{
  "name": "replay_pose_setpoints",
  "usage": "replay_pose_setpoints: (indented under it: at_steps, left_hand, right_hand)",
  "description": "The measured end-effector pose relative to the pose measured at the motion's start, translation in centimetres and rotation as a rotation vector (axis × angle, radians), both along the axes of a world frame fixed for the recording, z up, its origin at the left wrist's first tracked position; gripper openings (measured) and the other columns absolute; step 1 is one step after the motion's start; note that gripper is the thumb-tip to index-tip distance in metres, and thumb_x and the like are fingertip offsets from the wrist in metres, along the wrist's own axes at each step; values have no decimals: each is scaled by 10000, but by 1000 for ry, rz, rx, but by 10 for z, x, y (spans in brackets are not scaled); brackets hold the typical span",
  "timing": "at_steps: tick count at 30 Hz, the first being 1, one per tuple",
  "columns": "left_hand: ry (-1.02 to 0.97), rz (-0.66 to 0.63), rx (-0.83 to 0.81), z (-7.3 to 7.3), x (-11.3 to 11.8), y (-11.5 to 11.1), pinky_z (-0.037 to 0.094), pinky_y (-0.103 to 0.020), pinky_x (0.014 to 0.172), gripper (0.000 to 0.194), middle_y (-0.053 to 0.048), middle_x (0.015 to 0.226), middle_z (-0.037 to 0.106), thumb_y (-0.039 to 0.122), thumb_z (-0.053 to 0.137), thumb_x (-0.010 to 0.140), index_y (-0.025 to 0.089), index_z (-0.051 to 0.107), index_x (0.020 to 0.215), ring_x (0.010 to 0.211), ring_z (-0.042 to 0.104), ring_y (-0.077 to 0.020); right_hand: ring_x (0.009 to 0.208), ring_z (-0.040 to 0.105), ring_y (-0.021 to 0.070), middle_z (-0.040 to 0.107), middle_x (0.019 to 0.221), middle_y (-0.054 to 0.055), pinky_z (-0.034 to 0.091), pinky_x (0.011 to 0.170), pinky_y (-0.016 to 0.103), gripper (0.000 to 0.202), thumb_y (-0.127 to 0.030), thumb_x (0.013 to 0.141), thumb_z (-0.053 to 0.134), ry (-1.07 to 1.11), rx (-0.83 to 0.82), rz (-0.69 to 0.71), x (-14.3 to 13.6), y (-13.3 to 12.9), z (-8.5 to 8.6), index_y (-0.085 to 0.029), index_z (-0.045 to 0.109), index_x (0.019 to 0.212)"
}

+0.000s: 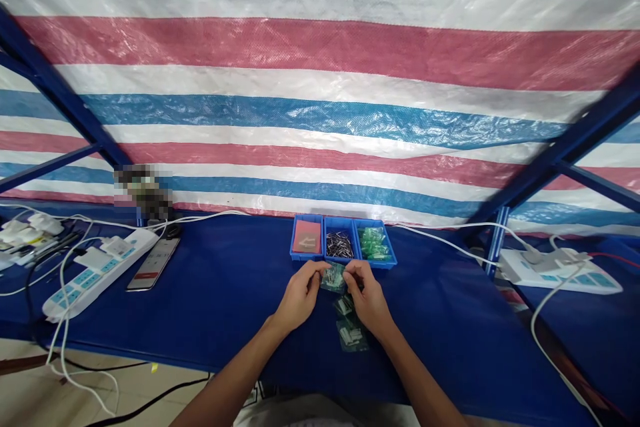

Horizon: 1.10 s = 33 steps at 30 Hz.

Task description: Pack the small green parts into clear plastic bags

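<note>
Between my two hands is a small clear plastic bag point(332, 277) with small pieces inside. My left hand point(299, 295) pinches its left edge between thumb and fingers. On the opposite edge, the thumb and fingers of my right hand point(369, 297) are closed as well. Just below, a second small bag point(345, 305) lies on the blue table, partly beside my right hand. Nearer to me lies a third bag point(352, 335) holding pale pieces. Beyond my fingertips stand three joined blue bins point(306, 257), with pink card, metal screws point(339, 245) and green plastic pieces point(375, 243).
To the left lie a phone point(154, 264) and a white power strip point(100, 275) with plugs and cables. Another power strip point(560, 271) is at the right, beside a blue metal post point(498, 240). A striped plastic sheet point(320, 100) hangs behind the table.
</note>
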<state>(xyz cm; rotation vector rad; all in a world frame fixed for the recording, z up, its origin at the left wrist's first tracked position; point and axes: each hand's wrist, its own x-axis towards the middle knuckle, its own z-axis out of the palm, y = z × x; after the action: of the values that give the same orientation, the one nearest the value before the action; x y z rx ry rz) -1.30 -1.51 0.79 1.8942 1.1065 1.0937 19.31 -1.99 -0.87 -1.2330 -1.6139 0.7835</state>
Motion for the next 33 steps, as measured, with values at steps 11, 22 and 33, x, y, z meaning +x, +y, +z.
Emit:
replay_pose_setpoints:
  at_steps: [11,22,33]
  left_hand:
    - [14,16,21,-5,-1,3,472,-280,732,229,-60,1018,609,381,593,1064,242,713,1201,892,609,-193]
    - [47,73,-71,2,0,2,412,-280,693,324,-18,854,597,445,494,1097,197,641,949,770,554,-172]
    - [-2,30,-47,-8,-2,5,494,-299,804,346,-38,1004,624,345,370,1135,250,543,1420,816,605,-164]
  right_hand:
    - [883,647,225,698,1060,74,525,796,329,249,-397,1082,504,42,1,78,1,1,1,-225,661,1171]
    - [822,601,209,626,959,43,482,761,326,206,-402,1084,526,-40,47,65,-1,1,4,-239,651,1068]
    - [776,582,194,648,964,41,476,739,309,181,-306,1070,484,-33,70,68,-1,1,3,-234,648,1098]
